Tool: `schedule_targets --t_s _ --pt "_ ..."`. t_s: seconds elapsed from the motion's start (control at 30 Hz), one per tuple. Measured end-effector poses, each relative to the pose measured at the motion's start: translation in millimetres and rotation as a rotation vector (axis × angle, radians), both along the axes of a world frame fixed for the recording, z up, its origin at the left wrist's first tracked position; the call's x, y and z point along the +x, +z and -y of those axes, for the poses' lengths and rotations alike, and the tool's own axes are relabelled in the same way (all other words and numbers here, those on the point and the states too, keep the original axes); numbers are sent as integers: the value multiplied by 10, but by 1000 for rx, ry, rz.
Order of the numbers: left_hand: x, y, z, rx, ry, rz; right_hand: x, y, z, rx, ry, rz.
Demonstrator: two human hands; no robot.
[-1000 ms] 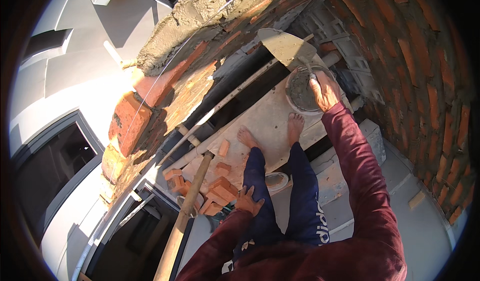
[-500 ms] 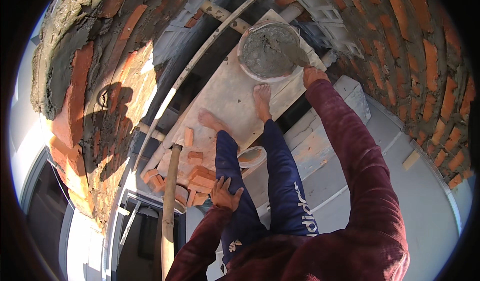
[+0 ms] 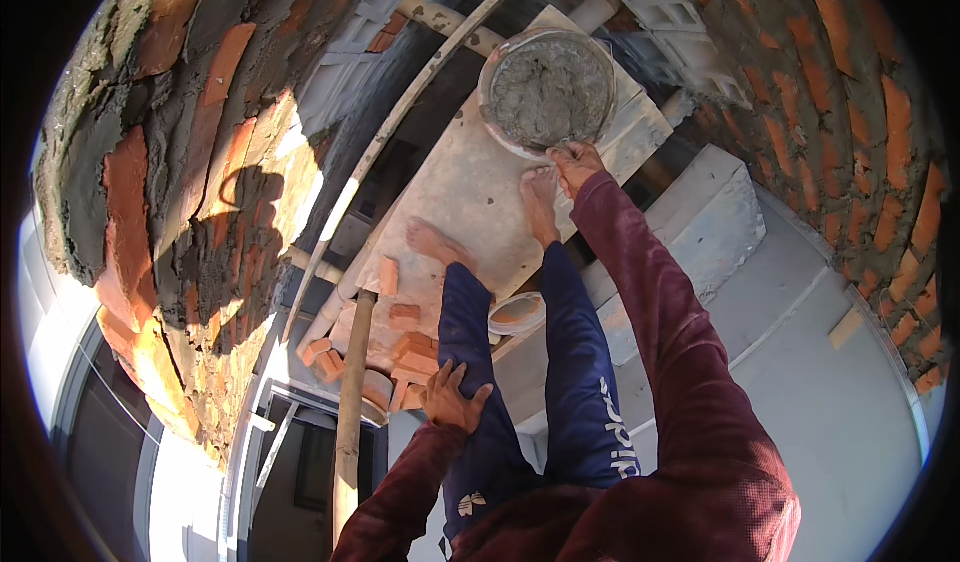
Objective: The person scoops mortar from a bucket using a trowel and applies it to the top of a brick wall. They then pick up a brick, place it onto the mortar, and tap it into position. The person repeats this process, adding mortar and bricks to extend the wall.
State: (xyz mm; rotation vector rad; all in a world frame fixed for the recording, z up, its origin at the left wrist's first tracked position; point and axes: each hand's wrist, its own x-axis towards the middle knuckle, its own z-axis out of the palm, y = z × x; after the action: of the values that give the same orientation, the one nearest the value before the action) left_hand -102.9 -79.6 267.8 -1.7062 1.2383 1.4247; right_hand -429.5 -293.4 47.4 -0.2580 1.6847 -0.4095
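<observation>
A round bucket (image 3: pixel 489 114) full of wet grey mortar (image 3: pixel 555 87) stands at the far end of a plank platform (image 3: pixel 455 187). My right hand (image 3: pixel 577 167) is closed at the bucket's near rim, gripping the trowel. The trowel's blade does not show now; it seems sunk in the mortar or hidden by my hand. My left hand (image 3: pixel 455 397) rests on my left leg just above the knee, holding nothing, its fingers spread. My bare feet (image 3: pixel 540 202) are on the platform, just on the near side of the bucket.
Rough brick walls rise on the left (image 3: pixel 130 212) and right (image 3: pixel 890 212). Loose bricks (image 3: pixel 415 352) lie left of my legs beside an upright pole (image 3: pixel 352 392). A long thin pole (image 3: pixel 400 112) slants along the platform's left. Between my legs sits a smaller bucket (image 3: pixel 518 312).
My right hand has moved left and nearer along the bucket's rim. The trowel blade, seen over the mortar before, is out of sight. My left hand stays on my leg.
</observation>
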Motion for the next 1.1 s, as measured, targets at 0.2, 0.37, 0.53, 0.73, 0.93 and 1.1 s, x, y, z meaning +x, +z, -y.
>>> schedule_targets --t_s 0.2,0.37,0.53,0.73,0.93,1.1 --pt "27 -16 -2 -31 48 -25 2 -8 -375 -98 -127 -2" --pt "75 -14 2 -59 -8 -30 -254 272 -479 -203 -89 25" --pt "163 18 -55 -120 53 -86 -553 1378 -414 -236 397 -266" --pt "471 320 -126 -290 247 -139 -201 3776 358 -543 1135 -459" --pt "1134 1020 -323 -342 595 -229 1126 5383 1503 -759 1474 -250" --pt "1458 1369 -989 -357 941 -12 2463 5644 2286 -1058 1761 -278"
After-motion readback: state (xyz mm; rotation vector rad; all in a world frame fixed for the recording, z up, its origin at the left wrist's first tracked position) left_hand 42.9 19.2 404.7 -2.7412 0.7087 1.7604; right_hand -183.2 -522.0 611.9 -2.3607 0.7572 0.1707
